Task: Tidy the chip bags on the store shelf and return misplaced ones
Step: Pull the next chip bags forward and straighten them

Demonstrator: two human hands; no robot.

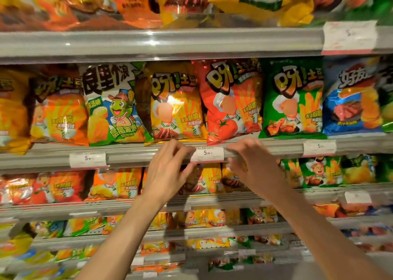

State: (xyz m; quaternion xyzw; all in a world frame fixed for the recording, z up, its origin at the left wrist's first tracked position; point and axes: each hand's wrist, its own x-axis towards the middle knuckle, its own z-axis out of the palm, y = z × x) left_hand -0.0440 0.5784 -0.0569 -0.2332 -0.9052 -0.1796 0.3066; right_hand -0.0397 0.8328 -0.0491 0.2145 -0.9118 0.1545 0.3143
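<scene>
Chip bags stand in a row on the middle shelf: an orange bag (61, 113), a white and green turtle bag (112, 105), a yellow bag (174, 103), a red tomato bag (231, 101), a green bag (291, 98) and a blue bag (350, 96). The red bag leans, and its lower corner hangs over the shelf rail (131, 155). Just below it, my left hand (168, 167) and my right hand (253, 164) sit at either side of a white 5.90 price tag (207, 154). On each hand the curled fingers lie over the rail and the thumb under it, pinching the tag's edges.
A shelf above holds orange and yellow bags (191, 1) behind a clear lip. Lower shelves carry several more rows of small bags (114, 184). Other price tags (87, 158) (319, 147) clip onto the same rail.
</scene>
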